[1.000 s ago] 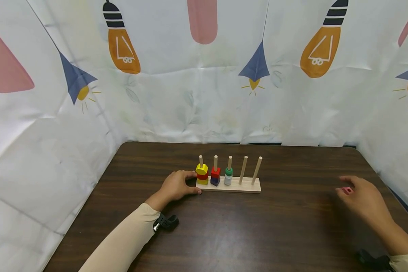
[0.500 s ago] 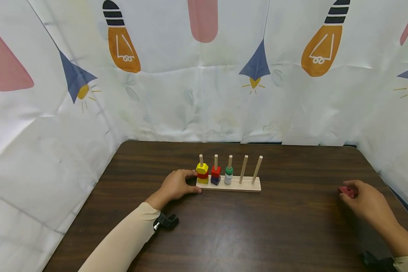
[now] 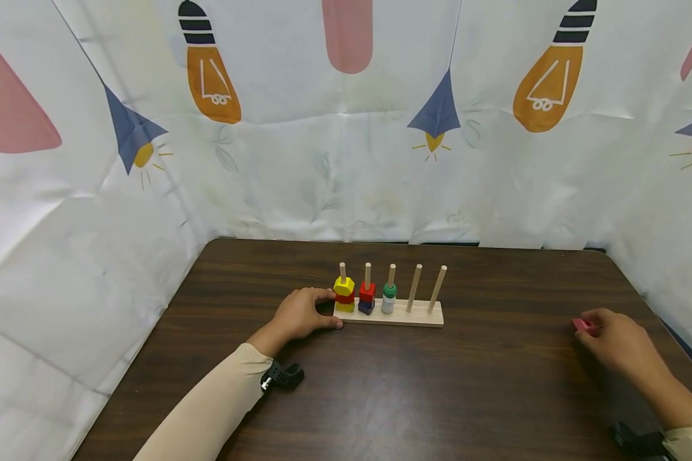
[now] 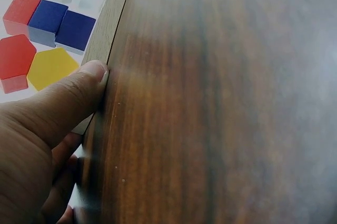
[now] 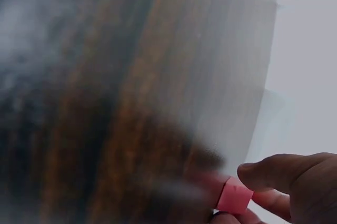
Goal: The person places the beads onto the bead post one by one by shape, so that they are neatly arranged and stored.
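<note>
A pale wooden peg board with several upright pegs stands on the dark table. My left hand grips its left end, the thumb pressing on the near edge. Yellow hexagonal blocks with a red one between them sit on the leftmost peg. Beside them, the second peg bears a red block over dark blue, and the third a green bead over white. The two right pegs are bare. Far to the right, my right hand pinches a pinkish-red block between thumb and fingers.
The dark wood-grain table stretches between the two hands. A white printed cloth hangs behind the table and along its sides. Black straps circle both wrists.
My right hand has lowered slightly, and the pinkish-red block has turned between its fingers, first showing more, then less of itself. The left hand and peg board stay in place.
</note>
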Motion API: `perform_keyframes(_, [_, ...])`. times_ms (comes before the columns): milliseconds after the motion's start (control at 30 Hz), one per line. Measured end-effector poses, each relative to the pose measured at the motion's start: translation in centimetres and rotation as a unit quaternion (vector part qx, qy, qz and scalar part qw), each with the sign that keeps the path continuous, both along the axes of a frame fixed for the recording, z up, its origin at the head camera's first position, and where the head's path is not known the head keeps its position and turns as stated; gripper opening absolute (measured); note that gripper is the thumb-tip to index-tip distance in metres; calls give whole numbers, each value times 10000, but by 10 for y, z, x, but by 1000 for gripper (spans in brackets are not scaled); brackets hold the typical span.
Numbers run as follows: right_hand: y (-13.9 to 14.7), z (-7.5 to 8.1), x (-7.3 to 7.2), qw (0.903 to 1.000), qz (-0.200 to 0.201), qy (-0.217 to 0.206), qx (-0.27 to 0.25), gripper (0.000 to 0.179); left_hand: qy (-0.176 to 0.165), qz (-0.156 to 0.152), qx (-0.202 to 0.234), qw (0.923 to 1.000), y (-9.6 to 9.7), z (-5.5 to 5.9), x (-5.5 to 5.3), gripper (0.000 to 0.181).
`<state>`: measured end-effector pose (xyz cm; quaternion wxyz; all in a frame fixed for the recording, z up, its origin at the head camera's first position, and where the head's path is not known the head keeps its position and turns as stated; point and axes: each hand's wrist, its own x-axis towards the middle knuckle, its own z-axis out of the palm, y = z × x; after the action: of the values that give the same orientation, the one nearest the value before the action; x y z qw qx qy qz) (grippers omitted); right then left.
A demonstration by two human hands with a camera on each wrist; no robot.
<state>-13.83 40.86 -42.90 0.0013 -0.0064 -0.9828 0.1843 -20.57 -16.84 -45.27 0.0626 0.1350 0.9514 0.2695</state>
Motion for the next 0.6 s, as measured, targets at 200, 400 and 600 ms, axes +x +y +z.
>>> perform_keyframes(200, [-7, 0, -3, 9999, 101, 66, 7, 36, 8, 3, 43, 10000, 0, 1, 1, 64])
perform_keyframes(400, [-20, 1, -8, 9997, 219, 60, -67, 36, 38, -8, 39, 10000, -1, 0, 1, 64])
perform_keyframes(600, [-38, 1, -17, 9986, 372, 348, -152, 32, 63, -34, 3, 10000, -1, 0, 0, 64])
